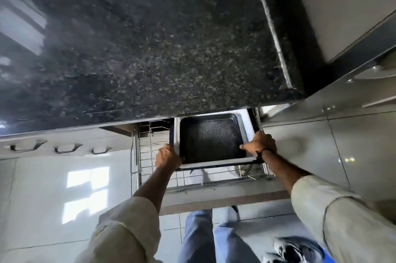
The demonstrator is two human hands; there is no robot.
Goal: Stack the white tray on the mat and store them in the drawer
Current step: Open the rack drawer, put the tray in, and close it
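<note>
Holding the stacked pair over the open drawer (192, 179), both hands are closed on its edges: the left hand (168, 159) grips the near left corner at about 8 o'clock, the right hand (260, 144) the right edge at 3 o'clock. The white tray (214, 164) seems to sit with the dark mat (211, 138), though which lies on top is unclear. The stack's far end already reaches under the surface (139, 48) toward 12 o'clock, so lowering it level into the wire basket looks like the remaining move.
</note>
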